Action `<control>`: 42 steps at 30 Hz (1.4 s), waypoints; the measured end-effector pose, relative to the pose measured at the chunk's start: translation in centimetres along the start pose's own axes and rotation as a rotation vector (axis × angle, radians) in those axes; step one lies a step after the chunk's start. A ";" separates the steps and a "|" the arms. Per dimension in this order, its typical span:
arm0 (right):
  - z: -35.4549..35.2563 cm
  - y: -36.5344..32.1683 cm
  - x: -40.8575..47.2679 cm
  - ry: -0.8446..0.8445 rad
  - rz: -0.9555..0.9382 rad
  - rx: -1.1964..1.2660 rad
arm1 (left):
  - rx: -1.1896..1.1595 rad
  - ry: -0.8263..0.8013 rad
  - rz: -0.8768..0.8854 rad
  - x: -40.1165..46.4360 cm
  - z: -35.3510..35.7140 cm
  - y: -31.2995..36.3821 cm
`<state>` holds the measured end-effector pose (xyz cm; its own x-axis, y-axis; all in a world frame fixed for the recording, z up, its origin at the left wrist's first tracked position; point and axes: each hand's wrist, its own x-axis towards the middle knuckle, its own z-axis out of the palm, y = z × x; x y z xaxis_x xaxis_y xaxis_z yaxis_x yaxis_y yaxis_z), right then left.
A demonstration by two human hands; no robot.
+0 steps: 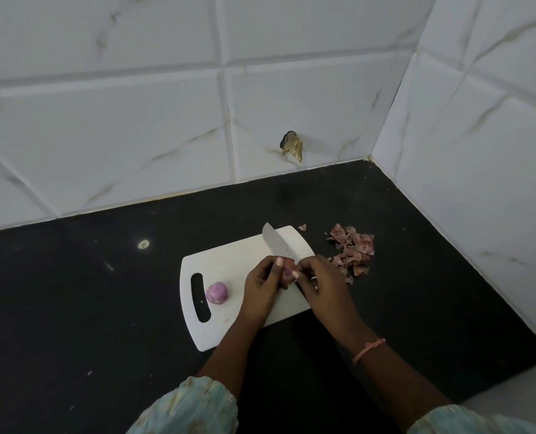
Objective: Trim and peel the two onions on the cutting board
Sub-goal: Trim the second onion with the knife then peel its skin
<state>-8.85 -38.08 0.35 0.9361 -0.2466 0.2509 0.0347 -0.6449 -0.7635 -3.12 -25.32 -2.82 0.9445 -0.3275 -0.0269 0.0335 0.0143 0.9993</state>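
A white cutting board (pixel 229 255) with a handle slot lies on the black counter. A small peeled purple onion (pixel 217 293) sits on it beside the slot. My left hand (pixel 262 291) grips a second small onion (pixel 288 272) above the board's right part. My right hand (pixel 321 288) holds a knife (pixel 274 242), its thumb and fingertips at the onion; the blade points away toward the board's far edge. The knife handle is hidden under my hand.
A pile of pink onion skins (pixel 352 250) lies on the black counter (pixel 103 292) just right of the board, with one scrap (pixel 302 227) near the board's far corner. White tiled walls close the back and right. A brown chip (pixel 291 145) marks the back wall.
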 end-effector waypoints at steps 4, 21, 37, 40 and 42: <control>-0.5 -0.3 -0.1 -0.035 -0.059 0.062 | 0.003 0.009 0.020 -0.1 0.0 0.1; -0.3 0.1 1.2 0.038 0.169 0.137 | 0.022 0.024 0.050 0.0 -0.1 0.0; -0.5 -0.5 2.1 -0.110 0.094 0.102 | 0.036 0.008 0.054 -0.1 -0.2 0.1; -0.4 -0.4 2.5 -0.150 0.203 0.193 | 0.031 -0.004 0.043 0.0 -0.2 0.1; -0.3 -0.3 2.6 -0.171 0.195 0.163 | 0.030 -0.009 0.040 0.0 -0.3 0.1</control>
<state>-6.50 -38.75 1.36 0.9755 -0.2199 -0.0030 -0.1085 -0.4696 -0.8762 -2.99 -25.07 -2.77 0.9419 -0.3357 0.0130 -0.0141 -0.0009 0.9999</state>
